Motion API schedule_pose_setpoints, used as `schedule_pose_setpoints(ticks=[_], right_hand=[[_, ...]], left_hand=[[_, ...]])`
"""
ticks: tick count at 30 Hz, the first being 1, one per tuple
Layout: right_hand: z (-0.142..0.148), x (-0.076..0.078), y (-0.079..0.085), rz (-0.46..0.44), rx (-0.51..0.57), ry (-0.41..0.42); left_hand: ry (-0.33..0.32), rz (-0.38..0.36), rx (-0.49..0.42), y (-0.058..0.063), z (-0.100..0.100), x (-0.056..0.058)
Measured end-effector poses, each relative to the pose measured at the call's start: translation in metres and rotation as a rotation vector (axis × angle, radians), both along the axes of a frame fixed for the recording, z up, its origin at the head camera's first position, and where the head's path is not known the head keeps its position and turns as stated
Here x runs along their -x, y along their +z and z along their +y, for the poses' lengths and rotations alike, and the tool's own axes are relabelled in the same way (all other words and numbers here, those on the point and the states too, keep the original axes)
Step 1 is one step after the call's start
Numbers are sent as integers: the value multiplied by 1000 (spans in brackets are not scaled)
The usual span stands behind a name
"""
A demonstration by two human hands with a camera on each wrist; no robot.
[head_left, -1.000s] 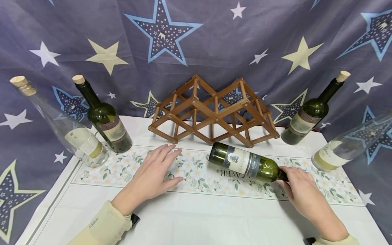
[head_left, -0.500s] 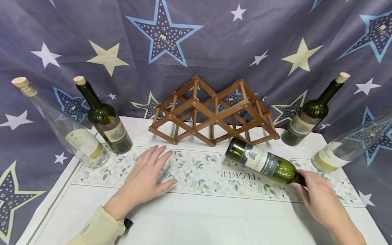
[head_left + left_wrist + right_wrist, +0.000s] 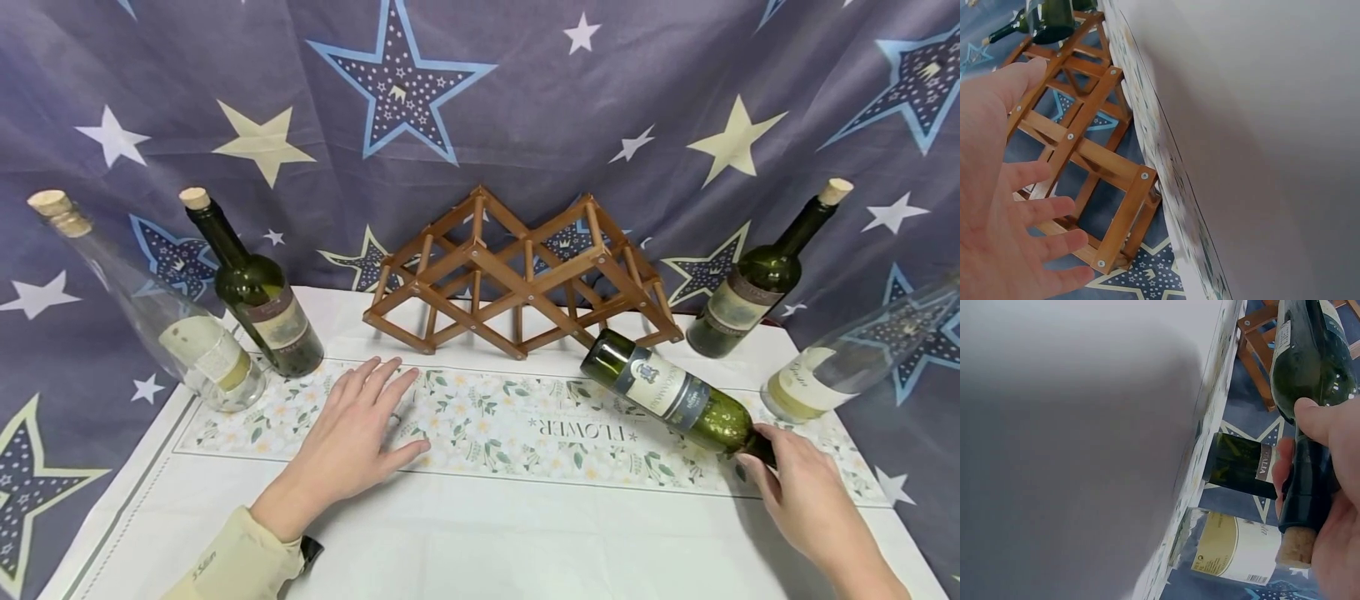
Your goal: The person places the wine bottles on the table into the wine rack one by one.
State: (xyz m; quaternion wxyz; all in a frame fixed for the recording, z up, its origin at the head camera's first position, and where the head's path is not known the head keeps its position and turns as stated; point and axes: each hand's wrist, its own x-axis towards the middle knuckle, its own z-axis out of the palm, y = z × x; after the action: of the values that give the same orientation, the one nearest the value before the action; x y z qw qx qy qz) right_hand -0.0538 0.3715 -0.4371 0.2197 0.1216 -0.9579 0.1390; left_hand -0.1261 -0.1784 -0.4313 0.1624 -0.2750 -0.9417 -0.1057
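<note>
My right hand (image 3: 813,496) grips the neck of a green wine bottle (image 3: 663,390) with a white and blue-grey label. The bottle lies slantwise, its base toward the right front of the wooden wine rack (image 3: 531,297). In the right wrist view, fingers and thumb wrap the dark neck (image 3: 1305,481), and a cork (image 3: 1297,547) plugs its mouth. My left hand (image 3: 348,437) is over the left part of the floral runner, fingers spread and holding nothing. The left wrist view has this hand (image 3: 997,194) beside the rack (image 3: 1071,136), whose diamond slots hold no bottles.
At left stand a corked clear bottle (image 3: 202,354) and a corked green bottle (image 3: 273,321). Another green bottle (image 3: 742,300) and a clear bottle (image 3: 810,383) stand at right. The floral runner (image 3: 480,417) crosses the white table (image 3: 525,533); a star-patterned curtain (image 3: 540,108) hangs behind.
My right hand has carried the wine bottle rightward, away from the middle of the runner, and its base has swung up toward the rack's right end. My left hand has drawn slightly left.
</note>
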Motion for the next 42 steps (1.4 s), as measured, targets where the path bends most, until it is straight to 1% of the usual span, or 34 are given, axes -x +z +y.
schedule_pose_setpoints(ticks=[8,17,22,27,33,42], right_hand=[[3,-1,-1,18,37,-19],[3,-2,-3,-10,56,-65],[-1,-2,-4,-73,86,-107],[-6,-3,-3,-133,114,-128],[-13,-5,-2,-184,123,-139],[-21,-9,0,-247,135,-129]], left_hand=[[6,-1,10,0,0,-1],[7,-3,14,0,0,-1],[10,-3,19,0,0,-1],[9,-2,19,1,1,-1],[6,-1,17,1,2,-1],[-2,-6,13,2,3,-2]])
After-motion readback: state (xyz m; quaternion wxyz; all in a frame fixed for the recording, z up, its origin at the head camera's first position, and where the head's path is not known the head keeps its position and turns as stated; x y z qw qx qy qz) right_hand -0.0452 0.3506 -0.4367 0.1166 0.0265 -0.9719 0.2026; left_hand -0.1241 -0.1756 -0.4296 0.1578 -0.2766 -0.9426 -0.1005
